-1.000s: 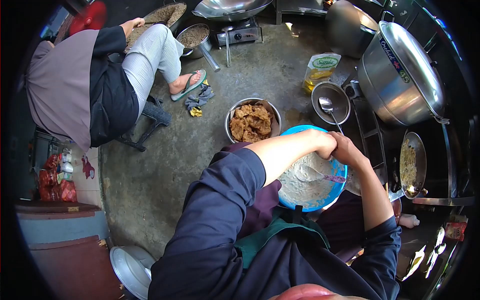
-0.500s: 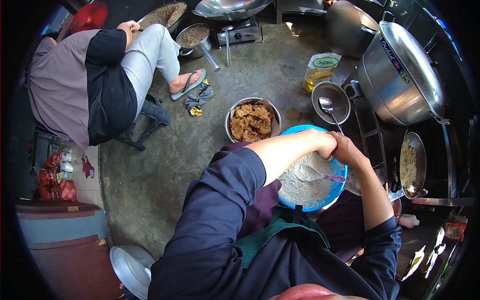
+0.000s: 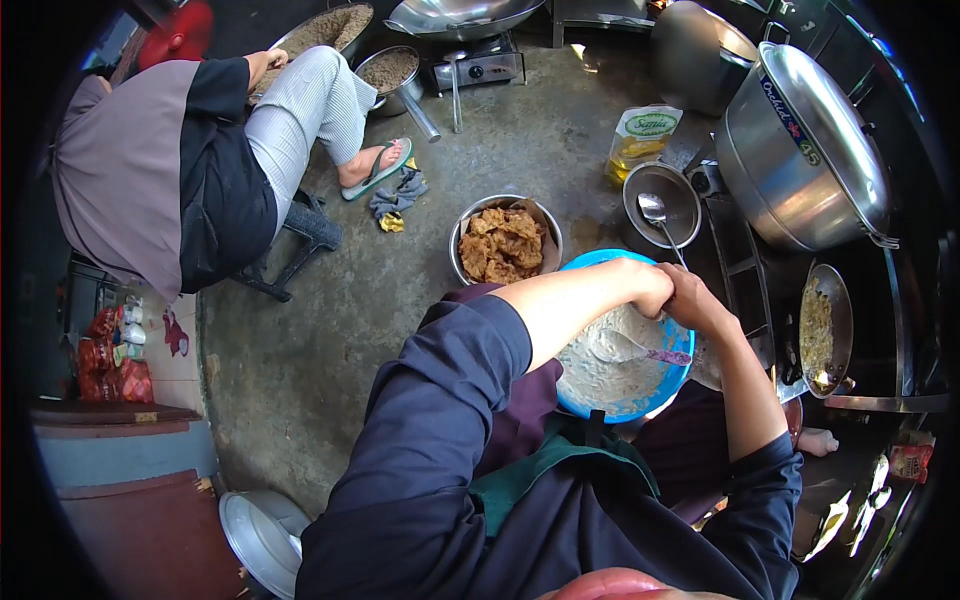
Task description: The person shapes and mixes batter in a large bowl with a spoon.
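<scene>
A blue basin (image 3: 678,376) of pale, lumpy batter (image 3: 610,372) sits at my lap. In the batter lies a spoon with a purple patterned handle (image 3: 668,356), untouched by either hand. Over the basin's far right rim, my left hand (image 3: 652,290) and my right hand (image 3: 694,300) are pressed together, both with fingers curled closed. Whatever they may hold is hidden. Just beyond them, a metal spoon (image 3: 652,210) rests in a metal bowl (image 3: 684,188). Brown fried pieces (image 3: 502,244) fill a lined steel bowl (image 3: 456,254) left of the basin.
At the upper left, another person (image 3: 130,170) sits on a stool (image 3: 312,228) near a pan of brown crumbly food (image 3: 330,30). An oil pouch (image 3: 643,138) stands ahead. To my right are a large lidded pot (image 3: 770,170) and a frying pan (image 3: 845,320).
My hands, the basin and the spoon stay in place. The other person's torso and knee have shifted slightly, and their hand has moved a little over the pan.
</scene>
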`<state>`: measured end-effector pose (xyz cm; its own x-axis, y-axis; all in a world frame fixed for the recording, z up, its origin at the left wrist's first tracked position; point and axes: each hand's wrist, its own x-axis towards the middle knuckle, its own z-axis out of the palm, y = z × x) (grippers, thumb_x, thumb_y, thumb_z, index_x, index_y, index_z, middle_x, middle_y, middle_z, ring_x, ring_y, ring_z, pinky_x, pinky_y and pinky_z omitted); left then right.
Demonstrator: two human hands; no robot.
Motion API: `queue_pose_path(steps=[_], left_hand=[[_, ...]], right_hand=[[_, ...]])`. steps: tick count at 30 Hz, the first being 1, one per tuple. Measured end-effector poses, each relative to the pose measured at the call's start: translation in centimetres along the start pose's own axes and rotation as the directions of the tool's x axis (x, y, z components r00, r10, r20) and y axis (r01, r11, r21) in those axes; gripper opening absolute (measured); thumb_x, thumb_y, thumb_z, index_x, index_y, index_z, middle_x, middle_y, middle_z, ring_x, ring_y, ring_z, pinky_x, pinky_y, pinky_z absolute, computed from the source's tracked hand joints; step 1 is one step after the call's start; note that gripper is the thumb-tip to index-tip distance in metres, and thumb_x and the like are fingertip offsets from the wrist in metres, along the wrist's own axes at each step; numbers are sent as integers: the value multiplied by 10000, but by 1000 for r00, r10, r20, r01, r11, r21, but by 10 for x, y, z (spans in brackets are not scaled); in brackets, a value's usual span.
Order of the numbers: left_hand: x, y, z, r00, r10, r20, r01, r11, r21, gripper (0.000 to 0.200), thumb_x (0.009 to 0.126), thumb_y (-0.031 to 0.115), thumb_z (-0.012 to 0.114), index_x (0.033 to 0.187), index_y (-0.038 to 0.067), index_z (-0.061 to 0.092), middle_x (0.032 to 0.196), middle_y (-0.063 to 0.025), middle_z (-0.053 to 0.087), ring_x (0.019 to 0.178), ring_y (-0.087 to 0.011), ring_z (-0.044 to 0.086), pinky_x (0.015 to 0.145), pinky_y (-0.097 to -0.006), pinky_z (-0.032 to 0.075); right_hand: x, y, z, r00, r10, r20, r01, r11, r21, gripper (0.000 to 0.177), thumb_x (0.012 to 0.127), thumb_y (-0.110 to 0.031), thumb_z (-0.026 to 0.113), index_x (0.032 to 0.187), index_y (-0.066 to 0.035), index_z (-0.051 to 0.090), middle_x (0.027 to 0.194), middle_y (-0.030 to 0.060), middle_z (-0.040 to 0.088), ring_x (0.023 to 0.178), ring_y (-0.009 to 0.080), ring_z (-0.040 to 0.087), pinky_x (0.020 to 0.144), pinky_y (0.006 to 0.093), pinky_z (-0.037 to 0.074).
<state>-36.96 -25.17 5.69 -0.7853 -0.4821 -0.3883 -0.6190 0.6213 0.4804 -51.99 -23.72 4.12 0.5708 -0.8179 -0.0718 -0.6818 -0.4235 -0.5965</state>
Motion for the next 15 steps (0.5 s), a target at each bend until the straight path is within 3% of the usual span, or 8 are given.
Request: queue_pose_path(steps=[15], left_hand=[[-2,1,-1,1000,-1,2,1,1000,-2,290,761,260,651,964,55,679,983,-120,658,975,-262,604,845,-365,467]], right_hand=[[0,0,0,1000,-19,-4,19,1000,-7,335,676,-80,648,988,-33,537,918,173,600,933,353,553,800,416,445]])
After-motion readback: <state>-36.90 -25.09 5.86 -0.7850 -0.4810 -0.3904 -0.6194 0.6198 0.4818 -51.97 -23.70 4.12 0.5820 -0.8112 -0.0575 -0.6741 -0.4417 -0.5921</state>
